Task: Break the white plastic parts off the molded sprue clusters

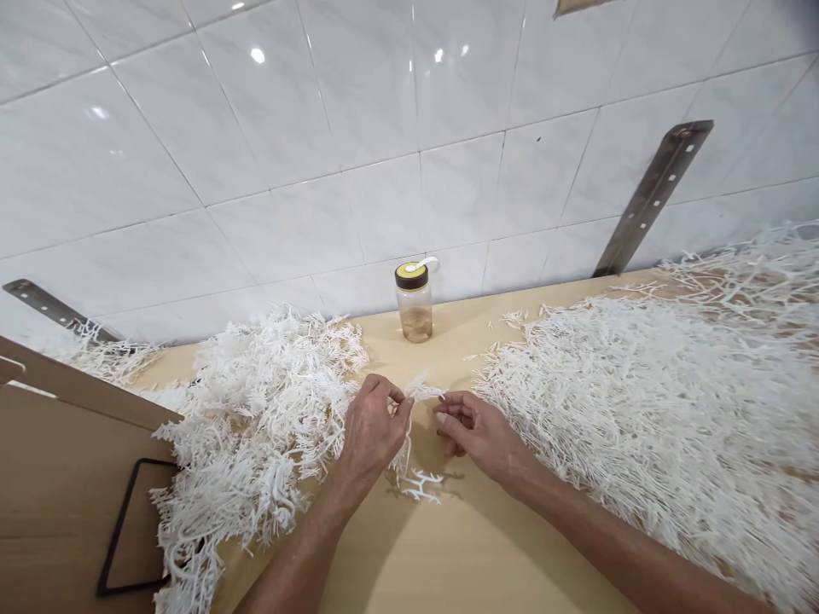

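Observation:
Near the middle of the table, my left hand (379,419) pinches a white branched plastic piece (404,452), part of which hangs below the fingers. Thin white tips stretch from it toward my right hand (470,426), whose thumb and fingers are drawn together beside them; whether they grip a tip is too small to tell. Just under the hands, a white branched end (422,484) shows above the table. A large heap of white branched pieces (269,401) lies left of my left hand, and a wider heap of thin white pieces (653,409) lies right of my right hand.
A clear jar (415,311) with a black and yellow lid stands at the back of the wooden table (409,563), near the tiled wall (377,128). Metal brackets (653,200) rise at both sides. A brown box (70,477) with a black frame stands at the left.

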Demonstrator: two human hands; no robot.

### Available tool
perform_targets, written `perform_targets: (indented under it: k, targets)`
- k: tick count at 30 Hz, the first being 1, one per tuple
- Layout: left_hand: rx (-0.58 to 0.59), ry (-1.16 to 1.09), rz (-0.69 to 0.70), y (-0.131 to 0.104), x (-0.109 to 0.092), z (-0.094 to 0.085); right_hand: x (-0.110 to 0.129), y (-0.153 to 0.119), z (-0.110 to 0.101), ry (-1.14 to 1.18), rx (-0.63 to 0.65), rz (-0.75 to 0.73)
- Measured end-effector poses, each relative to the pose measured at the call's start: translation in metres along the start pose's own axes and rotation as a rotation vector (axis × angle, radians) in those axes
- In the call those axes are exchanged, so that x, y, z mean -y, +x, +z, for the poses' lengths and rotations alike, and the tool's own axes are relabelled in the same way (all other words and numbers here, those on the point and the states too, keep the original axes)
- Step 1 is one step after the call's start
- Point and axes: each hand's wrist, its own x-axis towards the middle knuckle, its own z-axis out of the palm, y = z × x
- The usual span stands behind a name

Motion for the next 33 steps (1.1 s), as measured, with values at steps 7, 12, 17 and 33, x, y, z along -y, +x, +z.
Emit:
perform_targets:
  k: [7,12,17,33]
  targets:
    - [0.138,-0.168,0.043,-0.004,-0.009,-0.001,-0.002,0.007,-0.007,0.102,0.026,-0.082]
    - [-0.007,-0.178,0.091,-0.01,-0.014,0.008,-0.005,0.006,-0.009,0.125,-0.075,-0.091]
    - [-0.051,-0.177,0.169,-0.024,-0.032,0.012,-0.003,0.009,-0.008,0.204,-0.165,-0.057]
    - [0.17,-0.107,-0.075,-0.018,-0.024,0.018,-0.007,0.005,-0.007,0.274,-0.088,-0.075]
